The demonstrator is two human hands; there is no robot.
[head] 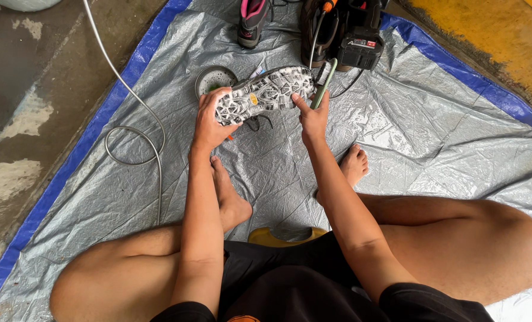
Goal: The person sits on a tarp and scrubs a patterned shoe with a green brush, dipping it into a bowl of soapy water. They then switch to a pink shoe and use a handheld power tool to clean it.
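Left hand (209, 122) grips one shoe (264, 93), sole up; right hand (313, 116) holds one brush (324, 83).

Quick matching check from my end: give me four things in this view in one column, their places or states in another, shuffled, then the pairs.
1. shoe
2. hose
3. brush
4. round dish

A. looped on the tarp's left edge
B. sole up, held by the left hand
C. behind the shoe's heel
D. in the right hand

Pairs: 1-B, 2-A, 3-D, 4-C
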